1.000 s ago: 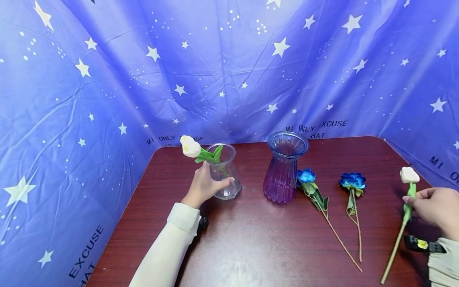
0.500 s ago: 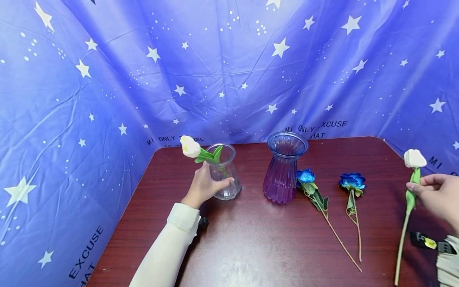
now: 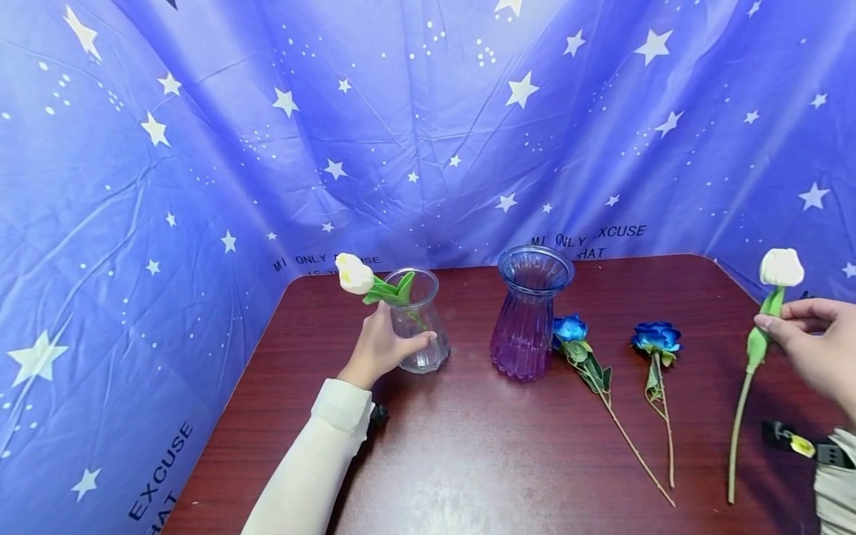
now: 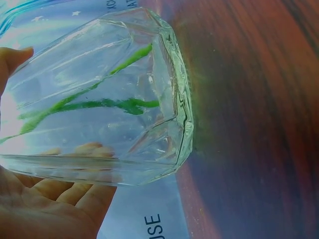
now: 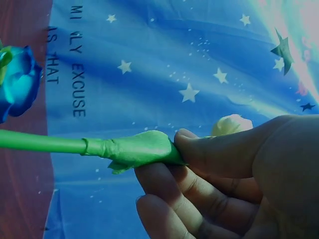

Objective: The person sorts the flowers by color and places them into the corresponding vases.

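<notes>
My left hand [image 3: 384, 345] grips a clear glass vase [image 3: 428, 349] on the table, thumb on the near side and fingers behind it. One white tulip [image 3: 355, 273] leans left out of that vase, and its green stems [image 4: 84, 97] show through the glass. At the right, my right hand [image 3: 819, 345] pinches another white tulip [image 3: 781, 267] by its green leaves [image 5: 142, 148] between thumb and fingers. This tulip stands nearly upright with its stem hanging down. Whether the stem's end touches the table I cannot tell.
A blue-and-purple glass vase [image 3: 524, 334] stands right of the clear one. Two blue roses lie on the dark red table [image 3: 468, 453]: one rose [image 3: 571, 328] beside the purple vase, the other rose [image 3: 657, 338] further right. A starry blue cloth [image 3: 414, 134] hangs behind.
My right hand has lifted the white tulip up from lower on the table's right side, and its stem has swung more upright. The left hand and both vases have stayed put.
</notes>
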Demonstrator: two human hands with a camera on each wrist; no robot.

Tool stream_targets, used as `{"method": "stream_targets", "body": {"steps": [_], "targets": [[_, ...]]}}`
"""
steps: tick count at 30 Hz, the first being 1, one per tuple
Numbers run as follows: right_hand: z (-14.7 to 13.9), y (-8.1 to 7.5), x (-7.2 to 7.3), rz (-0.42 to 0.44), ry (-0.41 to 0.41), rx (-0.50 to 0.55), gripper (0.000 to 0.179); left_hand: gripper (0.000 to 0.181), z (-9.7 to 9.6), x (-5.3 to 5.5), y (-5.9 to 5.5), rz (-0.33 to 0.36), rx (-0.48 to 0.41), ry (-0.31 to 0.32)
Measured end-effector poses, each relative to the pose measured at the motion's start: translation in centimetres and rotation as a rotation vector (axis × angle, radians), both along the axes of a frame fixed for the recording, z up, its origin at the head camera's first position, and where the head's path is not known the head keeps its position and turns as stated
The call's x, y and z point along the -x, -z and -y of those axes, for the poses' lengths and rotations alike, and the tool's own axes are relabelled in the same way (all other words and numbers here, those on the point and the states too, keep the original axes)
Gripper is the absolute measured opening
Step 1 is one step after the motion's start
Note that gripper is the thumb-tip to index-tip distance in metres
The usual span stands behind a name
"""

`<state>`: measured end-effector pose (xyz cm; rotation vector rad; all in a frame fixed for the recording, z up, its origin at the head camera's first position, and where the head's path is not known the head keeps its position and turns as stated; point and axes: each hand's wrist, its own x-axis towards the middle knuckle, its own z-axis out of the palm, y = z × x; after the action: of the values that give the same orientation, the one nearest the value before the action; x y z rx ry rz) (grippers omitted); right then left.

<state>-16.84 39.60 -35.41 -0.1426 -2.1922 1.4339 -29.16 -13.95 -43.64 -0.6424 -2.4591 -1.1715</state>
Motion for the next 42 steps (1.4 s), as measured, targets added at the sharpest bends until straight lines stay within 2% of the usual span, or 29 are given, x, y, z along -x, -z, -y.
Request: {"method": "stream_targets", "body": {"steps": [5, 11, 20, 25, 28, 34, 42], "targets": [[0.8, -1.1, -0.1, -0.035, -0.021, -0.002, 0.052, 0.082, 0.1, 0.0, 0.0, -0.011, -0.010, 0.007], [1.5, -2.0, 0.0, -0.073, -0.075, 0.058, 0.052, 0.082, 0.0, -0.1, 0.0, -0.001, -0.010, 0.001], [3.0, -3.7, 0.0, -0.132, -0.067, 0.050, 0.051, 0.081, 0.0, 0.0, 0.0, 0.001, -0.015, 0.009], [4.0, -4.4, 0.1, -0.166, -0.058, 0.042, 0.046, 0.082, 0.0, -0.1, 0.0, -0.016, -0.013, 0.011], [4.6, -4.9, 0.1, -0.185, -0.053, 0.038, 0.042, 0.082, 0.0, 0.0, 0.0, 0.000, -0.021, 0.016], [6.0, -6.1, 0.1, -0.202, -0.013, 0.001, 0.037, 0.082, 0.0, -0.1, 0.0, 0.029, -0.031, 0.024], [7.6, -7.4, 0.1, -0.223, -0.004, -0.024, 0.029, 0.084, 0.1, -0.1, 0.0, 0.009, -0.035, 0.030]]}}
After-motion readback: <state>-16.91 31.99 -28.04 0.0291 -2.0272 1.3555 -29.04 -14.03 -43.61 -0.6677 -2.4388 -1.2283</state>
